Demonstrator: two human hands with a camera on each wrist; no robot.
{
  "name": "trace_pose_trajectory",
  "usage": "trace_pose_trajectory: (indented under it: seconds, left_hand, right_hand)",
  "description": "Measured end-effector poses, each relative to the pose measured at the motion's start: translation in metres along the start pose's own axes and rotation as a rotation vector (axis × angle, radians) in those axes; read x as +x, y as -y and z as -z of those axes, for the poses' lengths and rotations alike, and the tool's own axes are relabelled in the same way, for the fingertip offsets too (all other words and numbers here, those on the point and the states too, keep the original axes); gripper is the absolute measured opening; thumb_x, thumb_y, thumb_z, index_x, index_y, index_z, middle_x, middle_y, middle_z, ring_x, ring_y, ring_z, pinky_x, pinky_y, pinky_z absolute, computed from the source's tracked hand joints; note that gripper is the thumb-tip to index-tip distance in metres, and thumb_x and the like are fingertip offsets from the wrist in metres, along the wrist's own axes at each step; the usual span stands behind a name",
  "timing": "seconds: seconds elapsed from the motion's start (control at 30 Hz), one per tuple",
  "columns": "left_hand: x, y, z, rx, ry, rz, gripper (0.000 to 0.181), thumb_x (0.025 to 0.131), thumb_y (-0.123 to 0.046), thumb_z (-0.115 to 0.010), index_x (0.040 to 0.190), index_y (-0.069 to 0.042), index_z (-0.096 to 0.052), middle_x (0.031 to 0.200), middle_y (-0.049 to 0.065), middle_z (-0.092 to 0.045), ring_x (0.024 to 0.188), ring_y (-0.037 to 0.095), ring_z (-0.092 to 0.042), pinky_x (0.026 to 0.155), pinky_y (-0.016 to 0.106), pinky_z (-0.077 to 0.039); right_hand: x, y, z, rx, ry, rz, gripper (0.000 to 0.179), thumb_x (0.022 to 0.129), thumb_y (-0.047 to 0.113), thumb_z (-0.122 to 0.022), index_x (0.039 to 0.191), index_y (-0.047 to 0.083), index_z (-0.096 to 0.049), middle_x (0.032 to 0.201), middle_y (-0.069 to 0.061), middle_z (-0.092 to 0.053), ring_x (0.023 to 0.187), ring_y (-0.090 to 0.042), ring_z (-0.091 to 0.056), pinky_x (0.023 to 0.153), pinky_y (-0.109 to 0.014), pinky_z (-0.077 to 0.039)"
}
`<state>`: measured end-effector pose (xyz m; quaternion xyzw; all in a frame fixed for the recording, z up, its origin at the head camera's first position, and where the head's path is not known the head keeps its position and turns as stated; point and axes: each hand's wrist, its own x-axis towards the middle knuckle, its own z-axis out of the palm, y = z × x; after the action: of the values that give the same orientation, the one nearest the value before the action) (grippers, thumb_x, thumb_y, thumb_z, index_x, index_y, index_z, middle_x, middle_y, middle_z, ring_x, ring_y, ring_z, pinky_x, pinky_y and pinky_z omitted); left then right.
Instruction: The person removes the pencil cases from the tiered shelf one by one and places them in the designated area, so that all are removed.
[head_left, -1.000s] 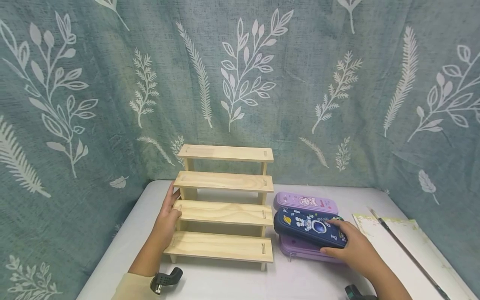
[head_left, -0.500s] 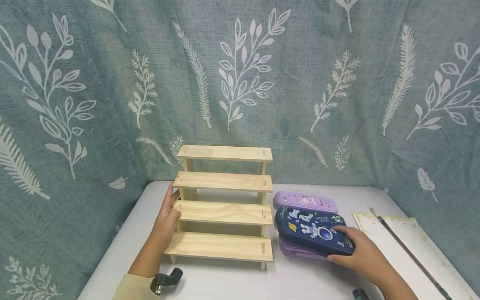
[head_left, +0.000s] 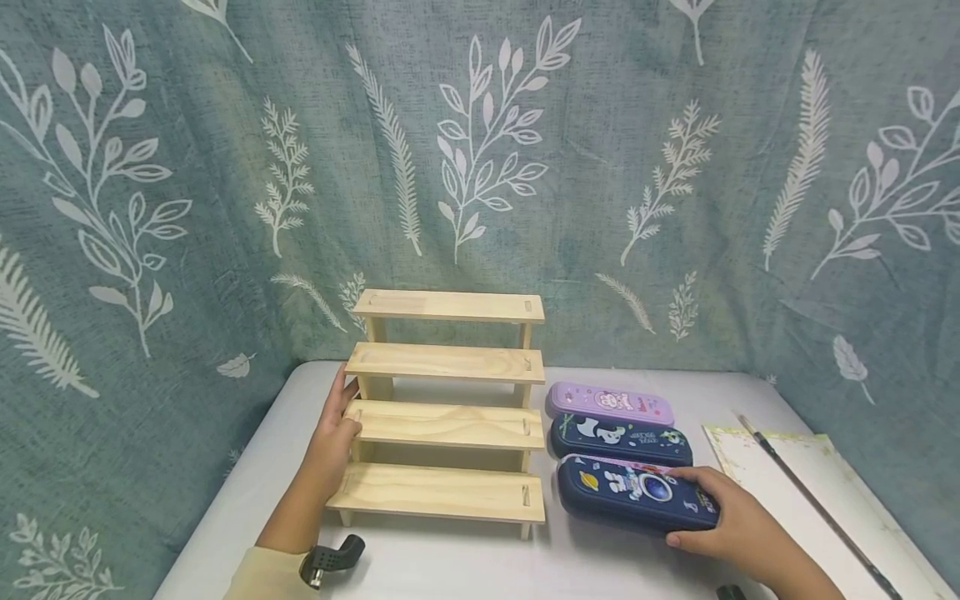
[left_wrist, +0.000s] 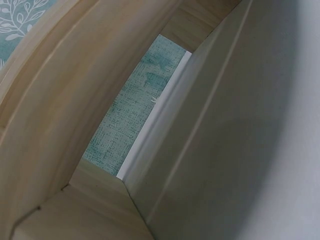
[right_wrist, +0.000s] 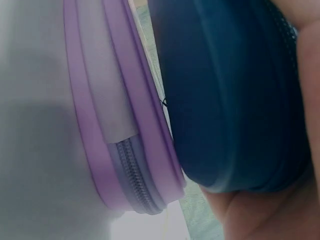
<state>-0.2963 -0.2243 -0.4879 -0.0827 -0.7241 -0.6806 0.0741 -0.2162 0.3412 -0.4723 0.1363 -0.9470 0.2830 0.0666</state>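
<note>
My right hand (head_left: 731,521) grips the right end of a dark blue pencil case (head_left: 626,492) with an astronaut print. In the right wrist view that case is above a purple zipped pencil case (right_wrist: 115,100), which the head view mostly hides. Just behind lies another dark blue pencil case (head_left: 618,439) with a panda print, and beyond it a light purple pencil case (head_left: 611,402) with a cartoon animal. My left hand (head_left: 332,446) holds the left side of a wooden step shelf (head_left: 446,425), thumb on one tier. The left wrist view shows the shelf but no fingers.
A long-handled paintbrush (head_left: 817,504) lies across a pale sheet (head_left: 840,492) with a floral border at the right. A leaf-patterned curtain (head_left: 480,167) hangs behind the white table (head_left: 450,567). The shelf's tiers carry nothing.
My right hand has brought the astronaut pencil case toward me and slightly right, off the panda pencil case, which now shows fully. The left hand has stayed on the shelf.
</note>
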Motion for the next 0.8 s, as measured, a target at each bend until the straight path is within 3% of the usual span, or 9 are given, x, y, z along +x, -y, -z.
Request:
trace_pose_trajectory:
  seconds: [0.27, 0.53, 0.8]
  left_hand:
    - [-0.001, 0.000, 0.000, 0.028, -0.006, 0.003, 0.101, 0.092, 0.009, -0.033, 0.164, -0.052, 0.003, 0.176, 0.002, -0.012, 0.162, 0.034, -0.012, 0.121, 0.059, -0.022]
    - [0.000, 0.000, 0.000, 0.011, -0.004, -0.004, 0.102, 0.091, 0.010, -0.033, 0.165, -0.050, 0.003, 0.176, 0.005, -0.011, 0.161, 0.035, -0.012, 0.122, 0.060, -0.020]
    - [0.000, 0.000, 0.000, 0.019, -0.008, -0.007, 0.103, 0.090, 0.010, -0.034, 0.165, -0.051, 0.003, 0.176, 0.005, -0.012, 0.162, 0.036, -0.011, 0.123, 0.060, -0.018]
  right_hand:
    - [-0.006, -0.001, 0.001, -0.026, -0.035, 0.050, 0.080, 0.065, 0.044, -0.098, 0.134, 0.016, -0.066, 0.126, -0.002, -0.065, 0.106, -0.002, -0.052, 0.084, -0.028, -0.047]
    - [-0.010, 0.000, -0.002, -0.118, 0.008, 0.026, 0.080, 0.064, 0.051, -0.096, 0.130, 0.017, -0.069, 0.127, -0.004, -0.063, 0.116, -0.025, -0.051, 0.088, -0.044, -0.046]
    - [-0.012, 0.004, -0.009, -0.169, -0.030, 0.115, 0.081, 0.056, 0.054, -0.098, 0.125, 0.020, -0.072, 0.125, -0.004, -0.064, 0.113, -0.026, -0.050, 0.086, -0.040, -0.043]
